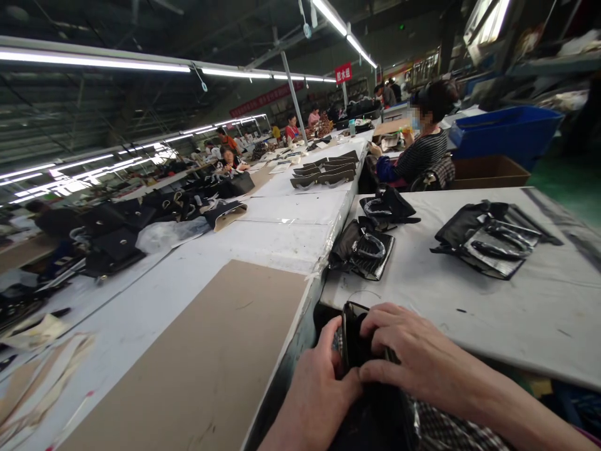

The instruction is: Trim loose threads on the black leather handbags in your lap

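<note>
Close to my body, beside the table edge, a black handbag (370,413) stands with its mouth facing up. My left hand (322,379) pinches the near-left rim, thumb inside and fingers outside. Over the opening, the curled fingers of my right hand (408,351) grip the opposite edge, and its thumb nearly meets the left one. Checked cloth (451,419) shows under my right forearm. Much of the bag is hidden by both hands. Just beyond them lies a black bag with a plastic-wrapped handle (369,250).
More black bags (488,238) rest on the right-hand white table (507,326). A brown board (201,363) covers part of the left table. Dark curved pieces (323,170) stand farther along it. A co-worker (422,144) sits near a blue bin (507,131).
</note>
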A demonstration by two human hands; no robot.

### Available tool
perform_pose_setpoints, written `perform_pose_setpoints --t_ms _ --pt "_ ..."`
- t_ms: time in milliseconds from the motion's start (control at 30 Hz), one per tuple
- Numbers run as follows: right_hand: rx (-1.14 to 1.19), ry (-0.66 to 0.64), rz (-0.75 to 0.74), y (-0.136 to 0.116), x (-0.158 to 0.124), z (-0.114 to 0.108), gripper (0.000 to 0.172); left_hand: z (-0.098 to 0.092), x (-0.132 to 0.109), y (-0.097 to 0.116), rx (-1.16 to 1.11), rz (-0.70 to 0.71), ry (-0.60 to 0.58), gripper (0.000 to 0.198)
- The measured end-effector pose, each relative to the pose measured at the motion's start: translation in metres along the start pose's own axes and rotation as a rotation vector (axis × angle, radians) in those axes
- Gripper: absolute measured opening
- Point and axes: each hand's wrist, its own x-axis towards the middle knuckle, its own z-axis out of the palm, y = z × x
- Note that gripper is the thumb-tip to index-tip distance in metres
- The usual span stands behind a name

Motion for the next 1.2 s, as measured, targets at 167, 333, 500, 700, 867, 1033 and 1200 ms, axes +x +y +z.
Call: perform_pose_setpoints --t_ms 167,333,500,700,867,1033,1200 --pt "0.005 0.040 -0.038 0.006 0.003 0.012 0.015 -0.005 0.001 -0.005 0.142 0.034 -0.013 0.060" --pt "0.166 0.190 -0.080 0.010 -0.004 0.025 0.042 -0.013 0.001 -0.008 0.183 0.016 0.039 0.058" --pt "0.175 0.288 -0.126 0.018 -0.014 0.030 0.039 -0.019 -0.004 -0.016 0.299 -0.013 0.094 0.059" --pt "-0.040 0.178 -0.323 0.013 -0.013 0.017 0.036 -0.012 -0.012 -0.018 0.365 0.034 0.103 0.052" --pt "-0.157 0.222 -0.292 0.002 -0.002 0.000 0.006 -0.006 -0.020 -0.020 0.368 0.044 0.113 0.051" --pt "-0.320 0.131 -0.273 0.002 0.025 -0.001 0.017 -0.001 -0.023 -0.025 0.388 0.065 0.138 0.053" --pt "-0.320 -0.010 -0.317 0.000 0.048 -0.002 0.013 -0.001 -0.032 -0.012 0.362 -0.003 0.178 0.056"
